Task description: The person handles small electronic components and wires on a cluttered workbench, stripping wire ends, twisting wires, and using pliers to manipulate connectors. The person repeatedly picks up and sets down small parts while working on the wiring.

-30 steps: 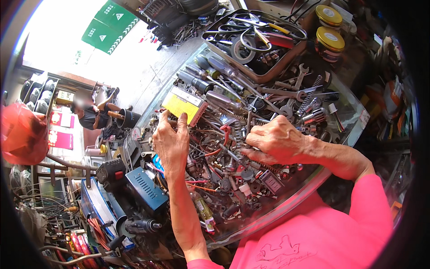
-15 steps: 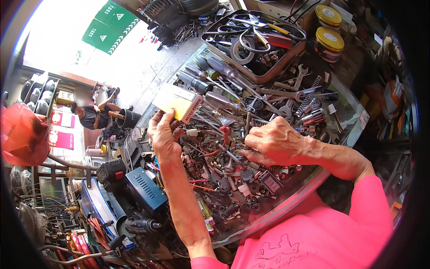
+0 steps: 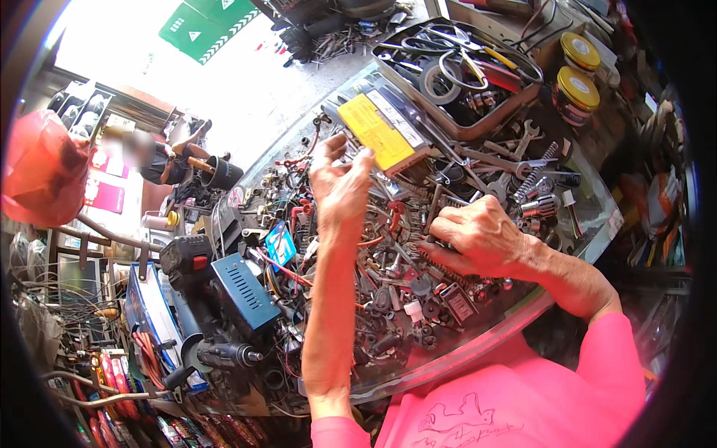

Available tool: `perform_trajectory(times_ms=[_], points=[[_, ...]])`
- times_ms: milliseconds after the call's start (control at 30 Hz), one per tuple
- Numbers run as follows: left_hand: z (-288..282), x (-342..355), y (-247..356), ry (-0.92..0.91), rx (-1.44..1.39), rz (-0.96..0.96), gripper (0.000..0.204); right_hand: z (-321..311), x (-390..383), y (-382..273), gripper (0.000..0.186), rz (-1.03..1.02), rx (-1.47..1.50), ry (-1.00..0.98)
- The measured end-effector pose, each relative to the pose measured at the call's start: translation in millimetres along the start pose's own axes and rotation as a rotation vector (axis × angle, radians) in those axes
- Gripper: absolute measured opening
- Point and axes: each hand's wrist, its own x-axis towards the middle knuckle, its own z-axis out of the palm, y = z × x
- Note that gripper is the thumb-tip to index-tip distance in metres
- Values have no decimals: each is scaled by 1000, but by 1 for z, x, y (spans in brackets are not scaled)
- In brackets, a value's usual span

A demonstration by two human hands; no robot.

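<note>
A small flat yellow-and-white box (image 3: 381, 131) rests tilted over the screwdrivers on the cluttered glass-topped bench. My left hand (image 3: 340, 183) is beside its near left edge, fingers apart and bent, the thumb close to the box's edge; no grip on it shows. My right hand (image 3: 478, 235) is low over the loose parts, palm down with curled fingers. Whatever is between those fingers is hidden under the hand. Next to its fingertips are a thin dark metal rod (image 3: 434, 203) and several springs.
At the back, a metal tray (image 3: 478, 123) holds scissors, pliers and a tape roll. Two yellow-lidded jars (image 3: 576, 88) stand to its right. Spanners (image 3: 526, 138) lie near them. On the left are a blue metal box (image 3: 245, 291) and a power drill (image 3: 224, 354). A person (image 3: 168, 160) sits beyond.
The box has gone from my left hand's grip to lying on the screwdrivers, and its yellow face now shows. My left hand has loosened and moved right. The right hand stays curled over the parts.
</note>
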Motion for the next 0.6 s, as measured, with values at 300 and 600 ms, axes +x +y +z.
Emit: perform_trajectory(times_ms=[300, 600], points=[[-87, -51, -22, -206, 687, 262, 12, 3, -3, 3, 27, -20, 22, 13], [-99, -72, -32, -143, 842, 453, 10, 3, -2, 1, 26, -17, -11, 22]])
